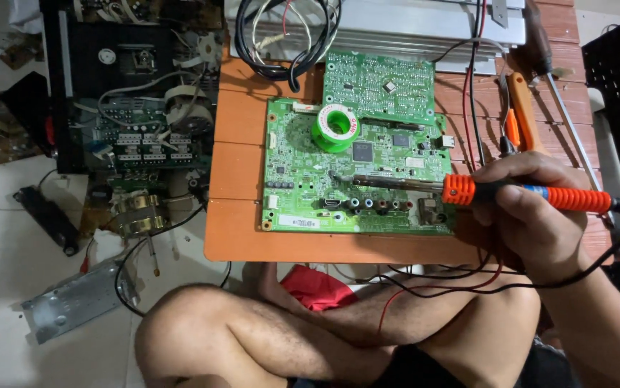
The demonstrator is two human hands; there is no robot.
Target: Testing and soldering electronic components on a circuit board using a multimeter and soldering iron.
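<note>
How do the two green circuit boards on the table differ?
The large board lies nearer the person, carrying the solder spool; the small board lies behind it, bare. The soldering iron in the right hand points only at the large board. Both lie flat.

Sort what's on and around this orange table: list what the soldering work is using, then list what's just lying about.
In use:
right hand
soldering iron, tip on the board
large green circuit board
solder spool, resting on that board

Lying about:
smaller green board
screwdriver
black cable coil
opened black chassis
metal bracket on the floor
</note>
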